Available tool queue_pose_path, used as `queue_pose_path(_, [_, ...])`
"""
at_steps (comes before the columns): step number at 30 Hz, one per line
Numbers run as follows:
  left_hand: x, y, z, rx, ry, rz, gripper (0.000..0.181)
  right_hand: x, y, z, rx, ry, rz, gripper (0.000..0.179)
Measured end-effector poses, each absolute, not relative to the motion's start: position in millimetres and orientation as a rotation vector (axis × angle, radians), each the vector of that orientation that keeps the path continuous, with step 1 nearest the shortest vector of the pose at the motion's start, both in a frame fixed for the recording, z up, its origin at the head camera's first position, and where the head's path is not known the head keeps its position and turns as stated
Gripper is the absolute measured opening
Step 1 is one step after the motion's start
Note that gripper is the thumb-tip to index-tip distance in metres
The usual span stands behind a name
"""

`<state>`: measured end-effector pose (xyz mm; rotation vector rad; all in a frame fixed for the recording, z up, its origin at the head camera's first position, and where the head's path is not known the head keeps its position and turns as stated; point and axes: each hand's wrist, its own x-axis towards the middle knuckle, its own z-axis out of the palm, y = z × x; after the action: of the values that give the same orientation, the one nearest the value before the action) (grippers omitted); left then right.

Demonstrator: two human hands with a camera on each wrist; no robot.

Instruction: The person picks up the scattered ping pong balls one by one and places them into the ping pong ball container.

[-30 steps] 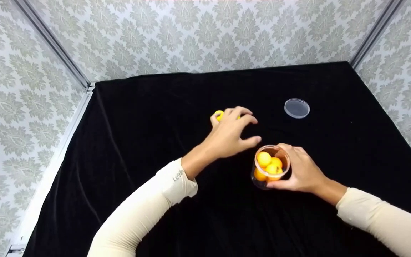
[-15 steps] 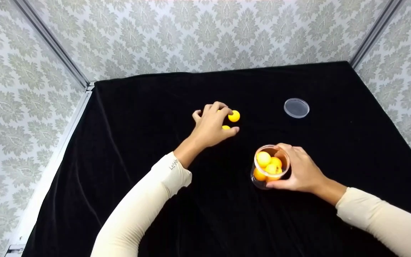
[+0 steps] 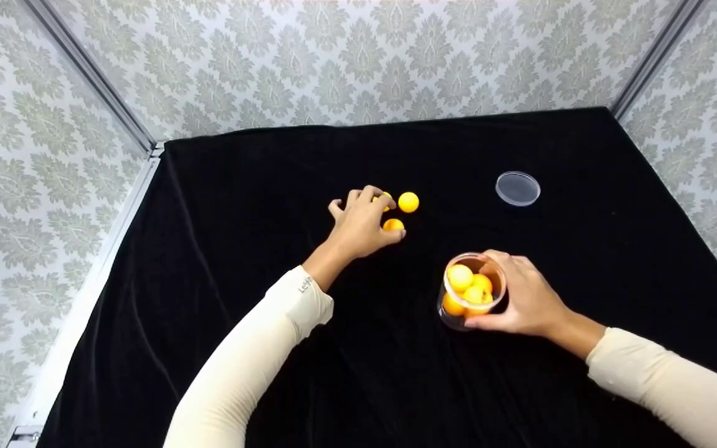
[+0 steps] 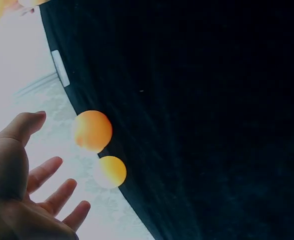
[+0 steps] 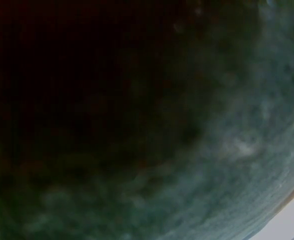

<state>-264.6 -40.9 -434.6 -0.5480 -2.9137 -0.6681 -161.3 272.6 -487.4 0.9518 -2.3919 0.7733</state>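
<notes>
In the head view, my left hand [image 3: 360, 225] reaches over the black cloth with fingers spread and loosely bent around a small group of orange-yellow ping-pong balls. One ball [image 3: 393, 226] sits between thumb and fingers, another [image 3: 408, 202] lies just beyond, and a third is partly hidden behind the fingers. The left wrist view shows the hand [image 4: 34, 175] with its fingers apart and two balls [image 4: 92, 131] past the fingertips. My right hand [image 3: 523, 295] grips a clear round jar [image 3: 447, 320] by its side; the jar is without its lid and holds several ping-pong balls [image 3: 460, 277].
A clear round lid [image 3: 518, 188] lies flat on the cloth, back right of the jar. Black cloth [image 3: 271, 186] covers the table, with patterned wall panels [image 3: 358, 62] behind and at both sides. The right wrist view is mostly dark and blurred.
My left hand has moved left, away from the jar, and drawn in over the balls, so more of them show. The right hand and jar stay in place.
</notes>
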Motion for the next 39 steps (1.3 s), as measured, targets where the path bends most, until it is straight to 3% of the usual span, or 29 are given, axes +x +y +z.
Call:
queue_pose_path(22, [-268, -41, -454, -0.490, -3.031, -0.509, 0.050, -161, 273, -487, 0.944, -2.414, 0.776, 0.104])
queue_pose_path(39, [-269, -41, -462, -0.480, -3.034, -0.490, 0.041, -162, 273, -488, 0.947, -2.423, 0.772, 0.106])
